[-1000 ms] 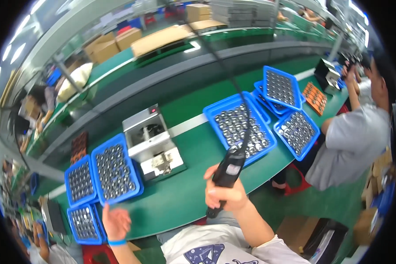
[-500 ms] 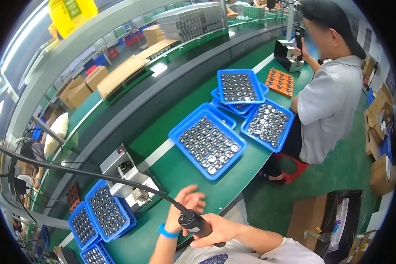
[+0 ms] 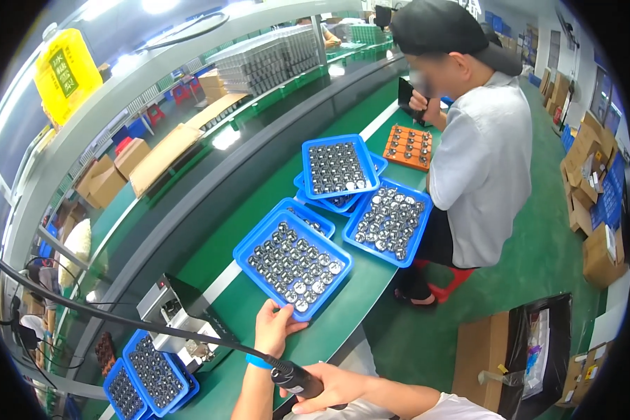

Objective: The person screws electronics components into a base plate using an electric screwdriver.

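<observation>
My right hand [image 3: 329,388] is closed around a black cylindrical handheld tool [image 3: 297,380], probably an electric screwdriver, with a black cable running from its end. At the near edge of a blue tray [image 3: 241,246] is my left hand [image 3: 274,327], its fingers and thumb closed on the rim beside the nearest parts. A blue band is on that wrist. Rows of small round silver-and-black metal parts [image 3: 287,260] lie in the tray, with bare blue bottom at its near right. This tray rests partly over another blue tray.
Further along the green bench are a stack of blue trays [image 3: 366,183], another filled tray [image 3: 418,243] and an orange fixture [image 3: 408,147]. A co-worker [image 3: 479,161] sits there. Left stand a metal bench device [image 3: 182,325] and more trays [image 3: 147,371]. The tool's cable crosses in front.
My left hand has gone from open beside the tool to the tray's near rim. The tool stays in my right hand. The whole view has shifted.
</observation>
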Demonstrator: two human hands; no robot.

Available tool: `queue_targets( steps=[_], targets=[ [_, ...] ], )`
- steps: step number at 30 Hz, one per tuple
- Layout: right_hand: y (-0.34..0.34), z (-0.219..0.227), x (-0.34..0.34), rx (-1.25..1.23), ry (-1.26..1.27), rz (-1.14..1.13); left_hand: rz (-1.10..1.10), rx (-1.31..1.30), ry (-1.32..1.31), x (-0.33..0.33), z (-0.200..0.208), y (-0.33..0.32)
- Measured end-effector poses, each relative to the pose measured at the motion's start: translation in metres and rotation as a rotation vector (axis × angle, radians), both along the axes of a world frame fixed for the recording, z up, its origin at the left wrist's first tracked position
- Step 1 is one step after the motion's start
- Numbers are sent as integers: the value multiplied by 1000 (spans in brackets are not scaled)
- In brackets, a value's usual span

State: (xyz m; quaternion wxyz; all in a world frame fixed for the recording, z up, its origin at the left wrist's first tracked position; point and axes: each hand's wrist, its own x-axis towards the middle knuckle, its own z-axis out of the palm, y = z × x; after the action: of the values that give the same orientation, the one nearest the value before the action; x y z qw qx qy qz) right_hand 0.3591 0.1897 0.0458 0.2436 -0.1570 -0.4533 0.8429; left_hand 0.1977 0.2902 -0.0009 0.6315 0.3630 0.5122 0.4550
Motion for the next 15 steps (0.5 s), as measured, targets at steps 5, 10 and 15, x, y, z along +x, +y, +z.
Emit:
queue_targets(
  steps=[5, 10, 15],
  targets=[
    [2, 7, -4, 127, -144, -30, 17, 43, -49, -1, -2, -4],
    [-7, -16, -19, 52, -63, 10, 47, 151, -41, -9, -15, -7],
    [-6, 4, -16, -60, -137, -72, 53, 201, -102, 3, -25, -6]
  ],
)
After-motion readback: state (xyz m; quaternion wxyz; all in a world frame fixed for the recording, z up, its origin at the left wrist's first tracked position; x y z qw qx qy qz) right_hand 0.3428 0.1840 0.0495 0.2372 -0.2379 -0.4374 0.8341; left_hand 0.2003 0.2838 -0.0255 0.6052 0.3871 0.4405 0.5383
